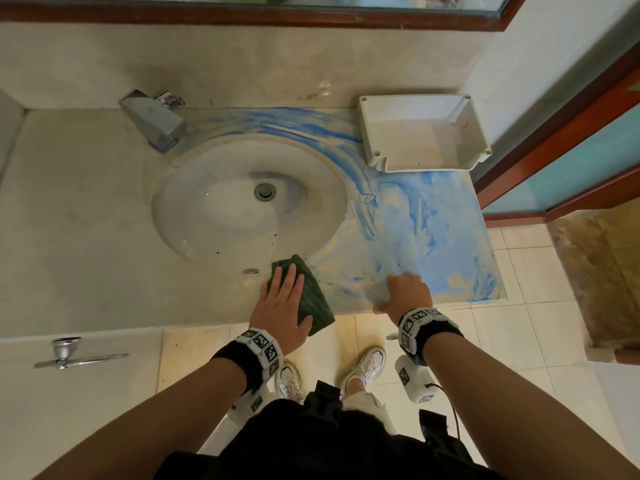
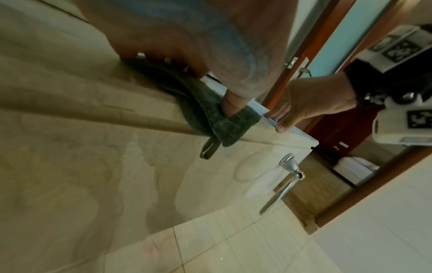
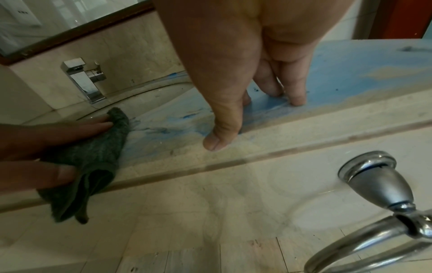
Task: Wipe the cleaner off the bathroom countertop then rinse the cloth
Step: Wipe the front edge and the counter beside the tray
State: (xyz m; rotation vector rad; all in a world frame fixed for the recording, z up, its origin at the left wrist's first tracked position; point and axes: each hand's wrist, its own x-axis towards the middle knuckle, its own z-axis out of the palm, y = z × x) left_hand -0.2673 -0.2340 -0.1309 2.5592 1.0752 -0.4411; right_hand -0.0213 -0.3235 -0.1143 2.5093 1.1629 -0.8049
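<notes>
A folded dark green cloth (image 1: 311,289) (image 2: 224,125) (image 3: 100,153) lies at the front edge of the beige marble countertop (image 1: 86,220), just right of the sink's near rim, and one corner hangs over the edge. My left hand (image 1: 280,299) (image 3: 46,134) presses flat on it, fingers straight, with the thumb on its front corner. Blue cleaner (image 1: 433,230) (image 3: 362,59) is smeared over the right part of the counter and behind the basin. My right hand (image 1: 408,292) (image 3: 233,92) rests arched on the smear, fingertips down, thumb at the front edge. It holds nothing.
The oval sink (image 1: 221,209) sits mid-counter with a chrome faucet (image 1: 156,123) at its back left. An empty white plastic tray (image 1: 422,133) stands at the back right corner. A chrome towel ring (image 1: 76,355) (image 3: 374,184) juts from the cabinet front below. A door frame (image 1: 554,133) borders the right.
</notes>
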